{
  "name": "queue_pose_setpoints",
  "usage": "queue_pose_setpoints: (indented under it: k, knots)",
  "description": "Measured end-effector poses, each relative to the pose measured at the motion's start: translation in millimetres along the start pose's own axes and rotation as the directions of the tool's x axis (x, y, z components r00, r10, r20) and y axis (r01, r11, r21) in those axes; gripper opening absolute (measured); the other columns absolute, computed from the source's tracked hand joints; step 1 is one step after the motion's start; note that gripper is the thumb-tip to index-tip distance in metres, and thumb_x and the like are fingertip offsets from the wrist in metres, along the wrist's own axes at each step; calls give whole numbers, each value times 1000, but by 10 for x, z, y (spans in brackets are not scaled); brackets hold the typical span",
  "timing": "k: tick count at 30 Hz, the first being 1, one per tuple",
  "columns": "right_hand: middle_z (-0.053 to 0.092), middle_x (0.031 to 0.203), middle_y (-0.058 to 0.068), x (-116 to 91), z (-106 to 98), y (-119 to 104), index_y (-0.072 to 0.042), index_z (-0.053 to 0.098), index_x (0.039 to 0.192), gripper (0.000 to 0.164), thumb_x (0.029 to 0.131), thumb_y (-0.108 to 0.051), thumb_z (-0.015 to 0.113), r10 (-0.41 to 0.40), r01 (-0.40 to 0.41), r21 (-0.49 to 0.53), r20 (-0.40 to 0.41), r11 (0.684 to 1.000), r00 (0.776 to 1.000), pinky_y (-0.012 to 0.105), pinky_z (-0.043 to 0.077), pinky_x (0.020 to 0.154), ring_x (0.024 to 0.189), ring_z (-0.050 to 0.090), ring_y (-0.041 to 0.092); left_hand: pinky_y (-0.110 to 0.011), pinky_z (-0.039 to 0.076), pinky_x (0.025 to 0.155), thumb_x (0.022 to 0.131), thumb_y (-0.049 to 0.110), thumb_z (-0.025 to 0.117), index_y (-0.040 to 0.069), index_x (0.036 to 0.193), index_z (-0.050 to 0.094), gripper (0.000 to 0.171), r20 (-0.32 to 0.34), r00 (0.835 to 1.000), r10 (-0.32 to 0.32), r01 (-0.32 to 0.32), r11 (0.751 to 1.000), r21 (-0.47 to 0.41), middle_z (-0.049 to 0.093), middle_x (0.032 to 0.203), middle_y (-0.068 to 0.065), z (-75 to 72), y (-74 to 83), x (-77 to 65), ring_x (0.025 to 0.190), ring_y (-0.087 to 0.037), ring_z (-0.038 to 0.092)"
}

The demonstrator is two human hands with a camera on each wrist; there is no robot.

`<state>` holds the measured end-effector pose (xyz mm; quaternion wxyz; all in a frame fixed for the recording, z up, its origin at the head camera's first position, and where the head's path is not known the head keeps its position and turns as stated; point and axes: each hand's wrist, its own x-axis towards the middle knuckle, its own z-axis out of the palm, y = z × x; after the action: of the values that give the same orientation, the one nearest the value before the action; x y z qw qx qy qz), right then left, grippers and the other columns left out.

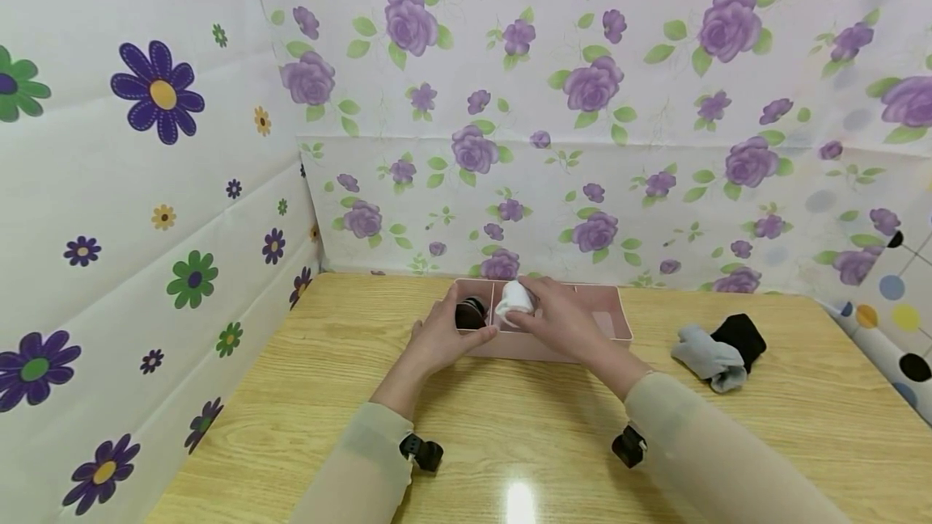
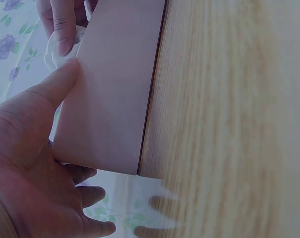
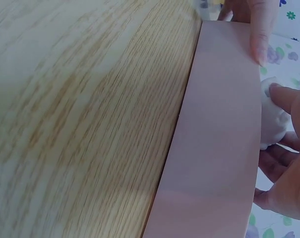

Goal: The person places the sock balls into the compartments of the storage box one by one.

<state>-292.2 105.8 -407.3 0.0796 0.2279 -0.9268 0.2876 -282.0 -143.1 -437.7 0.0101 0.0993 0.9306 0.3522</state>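
Note:
A pink divided storage box (image 1: 539, 349) lies lengthwise near the back edge of the table. My left hand (image 1: 434, 338) grips its left end, the thumb along the front rim and the fingers around the end wall. My right hand (image 1: 562, 318) pinches a white rolled sock (image 1: 514, 300) between thumb and fingers at the middle compartment. In the right wrist view, part of the white sock (image 3: 272, 116) shows above the front rim. The left compartment holds a dark rolled sock (image 1: 469, 315) with pale stripes, partly behind my left hand.
To the right of the box, a grey sock (image 1: 705, 356) lies against a black sock (image 1: 741, 338) on the wooden table (image 1: 510, 427). Flowered sheets hang behind (image 1: 524, 209) and at the left (image 1: 218, 209). The box's right compartment (image 1: 612, 314) is partly visible beyond my right hand.

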Motion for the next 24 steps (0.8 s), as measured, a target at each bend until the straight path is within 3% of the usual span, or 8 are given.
queue_pose_setpoints:
  k: [12,19,24]
  knots:
    - [70,135,18,32,37,2,0,52,163,74,104,-35,81,-23,23,-30,4,999,1000,51,59,94,111,69,31,-80,11,125,100,66,74,8,178,11,116,-3,1000,2,-2,1000,-8,32,177,-21,1,6,-3,163,-43,31]
    - [54,162,23,-19,-3,-19,-4,44,168,82,104,-39,81,-25,26,-53,26,998,999,64,46,117,145,56,45,-78,11,126,99,68,74,9,179,12,116,-7,1000,1,-1,1000,5,32,177,-20,-4,23,-17,163,-42,30]
    - [47,168,23,-58,-50,-20,-6,42,170,81,106,-41,77,7,-5,-34,35,999,999,67,42,119,153,46,47,-79,11,126,100,67,74,9,179,11,116,-7,1000,0,0,1000,-1,31,178,-21,-3,13,-9,163,-43,30]
